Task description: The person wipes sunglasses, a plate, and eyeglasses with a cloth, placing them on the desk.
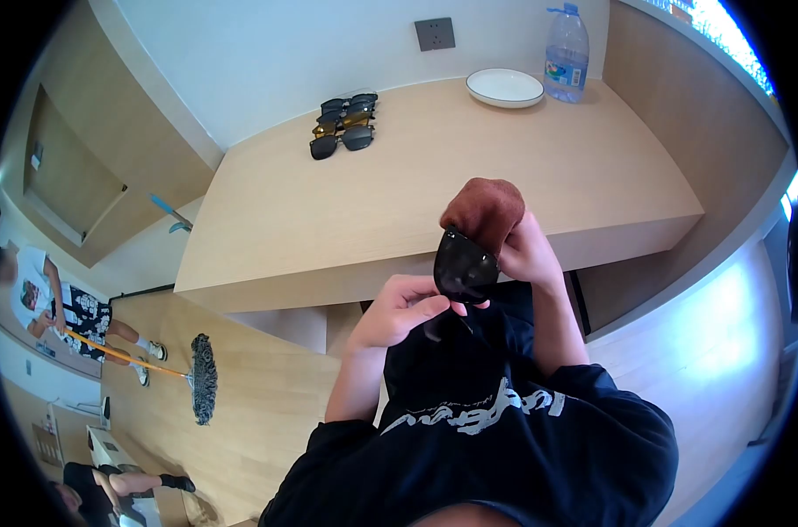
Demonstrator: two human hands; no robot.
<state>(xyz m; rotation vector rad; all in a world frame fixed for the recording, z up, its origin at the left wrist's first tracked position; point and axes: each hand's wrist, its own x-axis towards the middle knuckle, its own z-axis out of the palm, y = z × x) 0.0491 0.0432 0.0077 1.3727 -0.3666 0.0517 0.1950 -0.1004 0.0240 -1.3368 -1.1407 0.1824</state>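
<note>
Dark sunglasses (463, 270) are held in front of the desk's front edge, one large black lens facing up. My left hand (399, 309) is closed on them at the lower left, thumb and fingers near the lens's lower edge. A reddish-brown cloth (487, 211) lies against the top of the lens. My right hand (528, 253) is closed on the cloth at its right side; some of its fingers are hidden behind the cloth and lens.
On the wooden desk (399, 189), several sunglasses (344, 139) lie in a row at the back left. A white plate (505, 88) and a water bottle (566, 57) stand at the back right. A person (43, 285) holds a mop (203, 378) at the left; another person (96, 492) sits lower left.
</note>
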